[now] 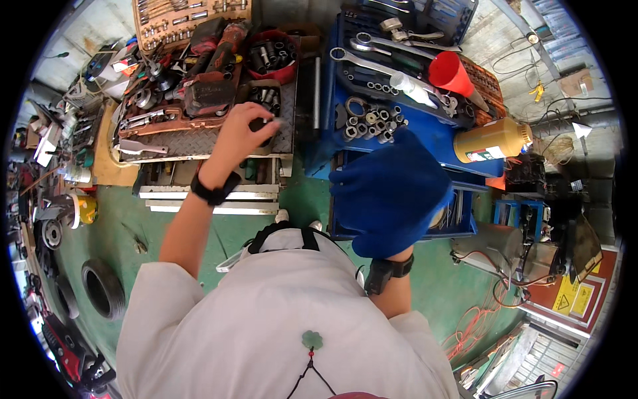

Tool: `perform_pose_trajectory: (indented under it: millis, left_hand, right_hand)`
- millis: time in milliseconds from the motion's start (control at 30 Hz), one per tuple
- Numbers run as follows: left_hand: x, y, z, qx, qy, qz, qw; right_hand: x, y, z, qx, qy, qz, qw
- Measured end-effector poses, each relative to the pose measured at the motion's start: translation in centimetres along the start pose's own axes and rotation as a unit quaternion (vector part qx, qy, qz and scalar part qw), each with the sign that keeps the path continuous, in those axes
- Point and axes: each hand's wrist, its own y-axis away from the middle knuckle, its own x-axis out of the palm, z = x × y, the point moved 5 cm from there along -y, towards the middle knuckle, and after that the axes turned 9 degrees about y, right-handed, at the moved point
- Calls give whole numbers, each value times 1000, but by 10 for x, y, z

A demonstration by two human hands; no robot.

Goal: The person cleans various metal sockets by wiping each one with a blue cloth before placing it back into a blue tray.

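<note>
My bare left hand (pixel 245 130), with a black band on the wrist, is above the front of the left tool cart. Its thumb and forefinger nearly meet beside a small blurred greyish patch; whether they pinch something is unclear. Just beyond it, a small box (pixel 269 95) contains metal sockets. A blue glove covers my right hand (pixel 391 194), which hangs over the front edge and drawer of the blue tool cabinet (pixel 433 134). Its palm side is hidden. Past that glove, a cluster of chrome sockets (pixel 371 119) stands on the blue top.
A red bowl of sockets (pixel 294 62) and power tools crowd the left cart (pixel 199 134). Large combination wrenches (pixel 369 62), a red funnel (pixel 451 75) and a gold bottle (pixel 491 141) lie on the right cabinet. Its open drawer (pixel 458 214) juts out. A tyre (pixel 102 287) rests on the green floor.
</note>
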Motion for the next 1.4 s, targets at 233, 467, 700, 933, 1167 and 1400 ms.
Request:
perform_pose_trajectory:
  millis: [233, 467, 700, 933, 1167, 1400]
  left_hand:
    - [49, 32, -138, 105, 97, 17, 990]
    - [75, 45, -76, -27, 284, 21, 958]
    - [142, 90, -43, -228, 583, 237, 743]
    - [128, 65, -105, -104, 354, 143, 918]
    - [133, 68, -130, -112, 264, 75, 955]
    - [125, 62, -142, 59, 93, 59, 992]
  right_hand:
    - [51, -30, 45, -187, 319, 114, 922]
    - [47, -29, 25, -27, -64, 122, 990]
    - [30, -13, 26, 121, -241, 63, 961]
    - [31, -22, -26, -51, -11, 51, 997]
    - [16, -24, -28, -8, 126, 19, 992]
    - [28, -22, -33, 77, -133, 20, 988]
